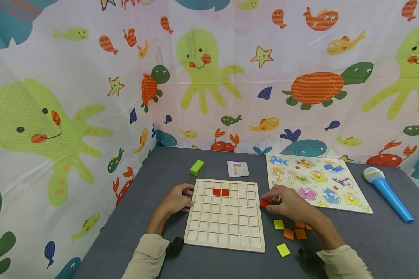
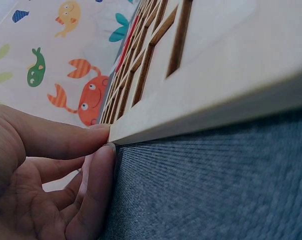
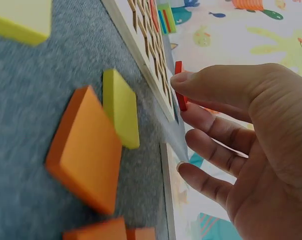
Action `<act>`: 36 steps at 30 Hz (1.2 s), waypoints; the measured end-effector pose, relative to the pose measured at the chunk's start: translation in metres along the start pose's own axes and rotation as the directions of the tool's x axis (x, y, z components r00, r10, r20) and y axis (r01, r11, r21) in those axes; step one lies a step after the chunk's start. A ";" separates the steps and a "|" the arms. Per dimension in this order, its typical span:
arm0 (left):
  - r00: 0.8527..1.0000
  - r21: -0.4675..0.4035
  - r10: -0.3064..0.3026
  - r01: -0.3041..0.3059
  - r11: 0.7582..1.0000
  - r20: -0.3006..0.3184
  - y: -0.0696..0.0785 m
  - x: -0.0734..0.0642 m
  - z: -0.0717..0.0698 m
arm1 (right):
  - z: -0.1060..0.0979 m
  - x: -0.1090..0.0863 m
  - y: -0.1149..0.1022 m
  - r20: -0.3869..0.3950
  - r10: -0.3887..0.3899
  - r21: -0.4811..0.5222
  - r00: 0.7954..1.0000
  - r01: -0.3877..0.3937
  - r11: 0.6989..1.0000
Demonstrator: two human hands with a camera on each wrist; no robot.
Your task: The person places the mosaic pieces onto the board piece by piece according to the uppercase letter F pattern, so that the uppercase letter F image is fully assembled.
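Note:
A wooden grid board lies flat on the table, with two red square tiles side by side in its upper cells. At the board's left edge, my left hand grips the rim with thumb and index finger, as the left wrist view shows close up. Another red square tile is pinched between thumb and index finger of my right hand, held just off the board's right edge. The other right fingers are loosely bent. Yellow tiles and several orange tiles lie below that hand.
Behind the board are a green block and a small card with a coloured grid pattern. A sea-animal puzzle board lies at the right, beside a blue toy microphone. A printed cloth hangs behind the table.

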State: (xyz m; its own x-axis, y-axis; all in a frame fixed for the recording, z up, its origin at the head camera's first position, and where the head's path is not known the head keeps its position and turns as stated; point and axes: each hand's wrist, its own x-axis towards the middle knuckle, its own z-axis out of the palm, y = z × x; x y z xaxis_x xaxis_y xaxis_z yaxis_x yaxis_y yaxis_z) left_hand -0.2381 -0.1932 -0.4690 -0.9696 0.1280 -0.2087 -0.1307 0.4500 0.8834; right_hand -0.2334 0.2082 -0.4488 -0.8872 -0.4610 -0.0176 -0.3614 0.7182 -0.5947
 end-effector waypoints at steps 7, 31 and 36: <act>1.000 -0.001 0.006 -0.006 1.000 0.005 0.001 -0.001 -0.001 | 0.004 0.011 -0.005 -0.019 -0.064 0.008 0.998 0.064 0.998; 1.000 -0.007 0.000 0.000 1.000 0.001 0.000 0.000 0.000 | 0.018 0.042 -0.026 -0.012 -0.085 0.045 0.996 0.085 0.995; 1.000 0.000 0.004 -0.004 1.000 -0.001 0.000 0.000 0.000 | 0.022 0.049 -0.029 -0.006 -0.063 0.055 0.998 0.063 0.996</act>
State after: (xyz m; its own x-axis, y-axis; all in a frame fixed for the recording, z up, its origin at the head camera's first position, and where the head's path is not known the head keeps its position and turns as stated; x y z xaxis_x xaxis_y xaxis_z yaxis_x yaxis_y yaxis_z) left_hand -0.2383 -0.1934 -0.4694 -0.9704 0.1288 -0.2045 -0.1267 0.4495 0.8842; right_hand -0.2598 0.1536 -0.4495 -0.8645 -0.5020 0.0251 -0.4005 0.6578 -0.6379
